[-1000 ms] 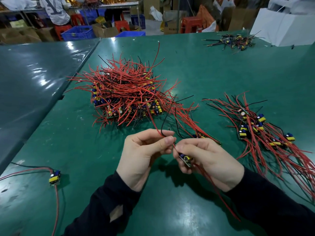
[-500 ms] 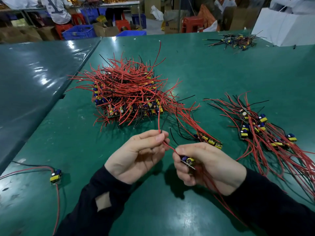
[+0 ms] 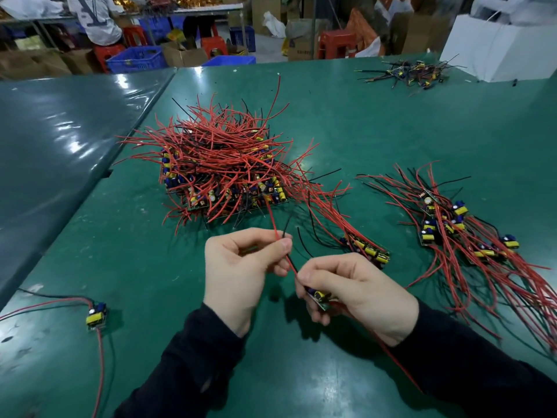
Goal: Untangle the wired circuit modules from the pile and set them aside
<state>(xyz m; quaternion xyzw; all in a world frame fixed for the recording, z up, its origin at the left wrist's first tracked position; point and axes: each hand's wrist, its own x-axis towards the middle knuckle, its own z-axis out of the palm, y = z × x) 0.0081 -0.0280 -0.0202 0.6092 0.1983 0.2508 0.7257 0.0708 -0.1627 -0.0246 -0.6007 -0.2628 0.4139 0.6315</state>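
Under the curled fingers of the right hand (image 3: 355, 292), a small circuit module (image 3: 319, 297) shows only in part: a blue-and-yellow component and a corner of green board peek out by the thumb, the rest hidden in the grip. Its red wire (image 3: 278, 242) runs up from that hand to the left hand (image 3: 245, 267), which pinches it between thumb and forefinger, the other fingers curled in; a thin black wire passes the same pinch, and whether it is held too cannot be told. Beyond the pinch the red wire climbs into the pile (image 3: 223, 167), a dense tangle of red and black leads on the green surface (image 3: 361, 131) that buries most of its boards. Another red lead trails from under the right hand toward the dark sleeve.

Both hands hover just above the surface, close together, wrists angled inward. Right of them lies a spread of set-aside modules (image 3: 452, 224), their wires cut off by the frame's edge. A short row of modules (image 3: 366, 248) lies just beyond the right hand. At far left a single module (image 3: 95, 316) lies apart, its leads leaving the frame.
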